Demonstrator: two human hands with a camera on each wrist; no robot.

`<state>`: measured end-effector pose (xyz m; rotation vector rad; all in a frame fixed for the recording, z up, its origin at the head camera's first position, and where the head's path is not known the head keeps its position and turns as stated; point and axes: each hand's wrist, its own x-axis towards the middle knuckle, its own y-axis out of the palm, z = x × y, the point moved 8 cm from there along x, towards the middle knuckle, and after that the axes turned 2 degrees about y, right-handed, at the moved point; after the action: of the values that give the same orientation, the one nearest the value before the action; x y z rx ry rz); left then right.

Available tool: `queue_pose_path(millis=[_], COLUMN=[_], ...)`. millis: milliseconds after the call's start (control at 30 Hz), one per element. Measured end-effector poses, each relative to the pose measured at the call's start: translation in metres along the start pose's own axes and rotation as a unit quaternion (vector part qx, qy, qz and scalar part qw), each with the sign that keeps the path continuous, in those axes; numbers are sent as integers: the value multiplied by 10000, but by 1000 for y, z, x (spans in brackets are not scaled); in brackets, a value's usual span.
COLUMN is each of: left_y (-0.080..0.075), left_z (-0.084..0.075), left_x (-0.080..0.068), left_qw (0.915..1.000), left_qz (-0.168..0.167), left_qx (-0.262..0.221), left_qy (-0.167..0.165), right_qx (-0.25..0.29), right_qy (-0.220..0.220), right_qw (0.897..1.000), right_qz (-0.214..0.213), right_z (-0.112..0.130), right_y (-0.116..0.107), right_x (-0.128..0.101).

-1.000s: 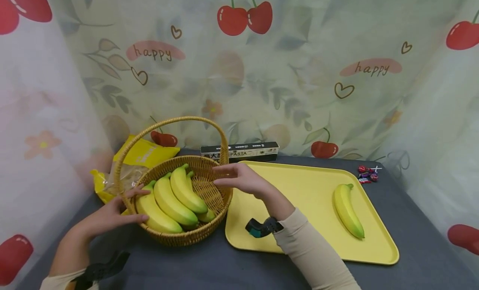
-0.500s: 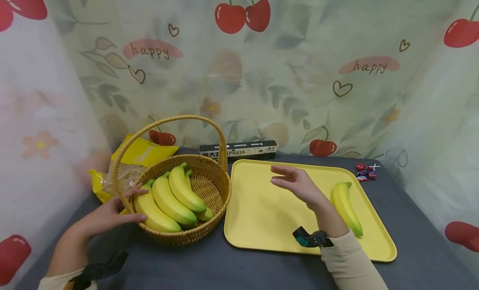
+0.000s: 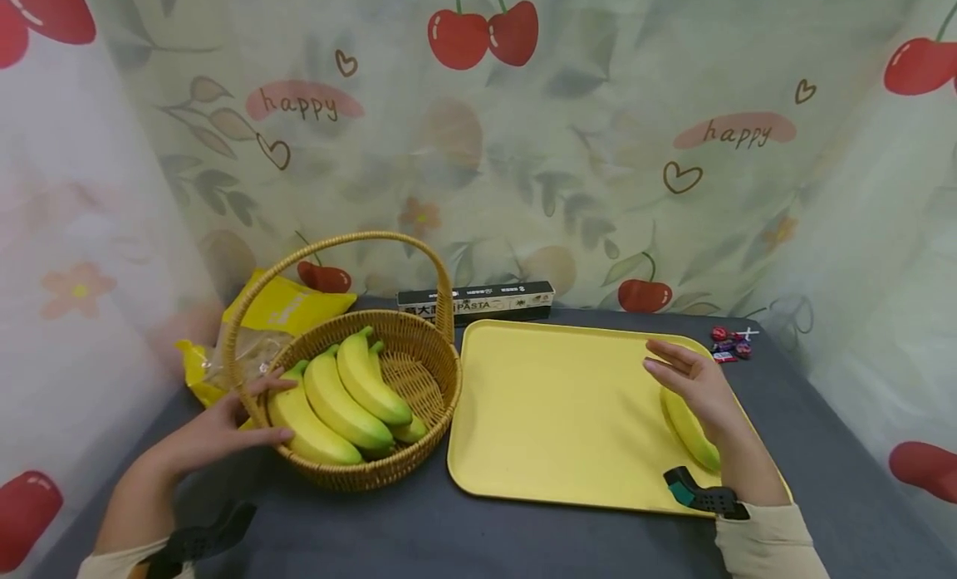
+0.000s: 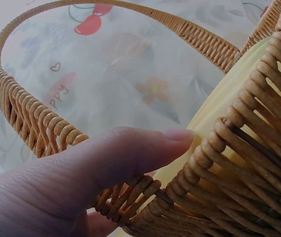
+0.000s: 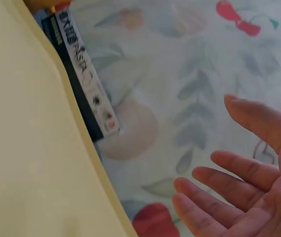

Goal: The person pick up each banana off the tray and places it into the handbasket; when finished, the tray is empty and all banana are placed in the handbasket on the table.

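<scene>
A wicker basket [image 3: 419,380] with a tall arched handle [image 3: 374,235] stands at left in the head view. Several yellow bananas [image 3: 344,404] lie inside it, green at their tips. My left hand [image 3: 213,429] holds the basket's left side at the foot of the handle; in the left wrist view the thumb [image 4: 130,150] lies across the rim. My right hand [image 3: 699,392] hovers empty over the right part of a yellow tray [image 3: 546,413], its fingers loosely extended. Partly hidden behind that hand, one more banana [image 3: 682,421] lies on the tray.
A yellow plastic bag [image 3: 299,305] leans behind the basket at left. Along the back wall lies a black pasta box [image 3: 508,301]. Wrapped lollipops [image 3: 728,342] sit beyond the tray's far right corner. Printed curtains enclose the dark tabletop [image 3: 523,537].
My right hand has travelled right, from over the basket's right rim, across the tray, to above the lone banana. The left hand stays in place on the basket.
</scene>
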<state>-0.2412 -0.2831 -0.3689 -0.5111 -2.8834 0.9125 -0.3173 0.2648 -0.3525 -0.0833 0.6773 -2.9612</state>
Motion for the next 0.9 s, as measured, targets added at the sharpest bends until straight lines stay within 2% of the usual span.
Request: queue_pose_path(millis=[100, 200, 300, 433, 533, 633, 800, 900], left_y=[-1, -2, -1, 1, 1, 2, 1, 1], left_z=[1, 1, 1, 1, 1, 1, 1, 0], left_x=[-1, -1, -1, 0, 1, 2, 1, 0], left_qw=[9999, 9999, 10000, 9999, 9999, 9999, 10000, 9999], left_qz=[-6, -25, -5, 22, 26, 29, 7, -4], left_qx=[121, 140, 7, -42, 26, 33, 33, 69], left_qy=[-54, -25, 82, 143, 146, 113, 93, 148], right_qx=[-53, 358, 1078, 1453, 1063, 560, 212, 202], right_qy=[137, 50, 94, 576, 1008, 1248, 1301, 1266], right_qw=[9998, 9987, 9925, 9839, 9843, 9879, 9912, 9917], right_qz=[-148, -359, -562, -868, -986, -733, -96, 80], right_z=[-11, -21, -37, -68, -91, -107, -117, -119], right_y=[-12, -24, -35, -46, -51, -50, -41, -37], right_x=[-6, -9, -10, -14, -19, -22, -21, -20])
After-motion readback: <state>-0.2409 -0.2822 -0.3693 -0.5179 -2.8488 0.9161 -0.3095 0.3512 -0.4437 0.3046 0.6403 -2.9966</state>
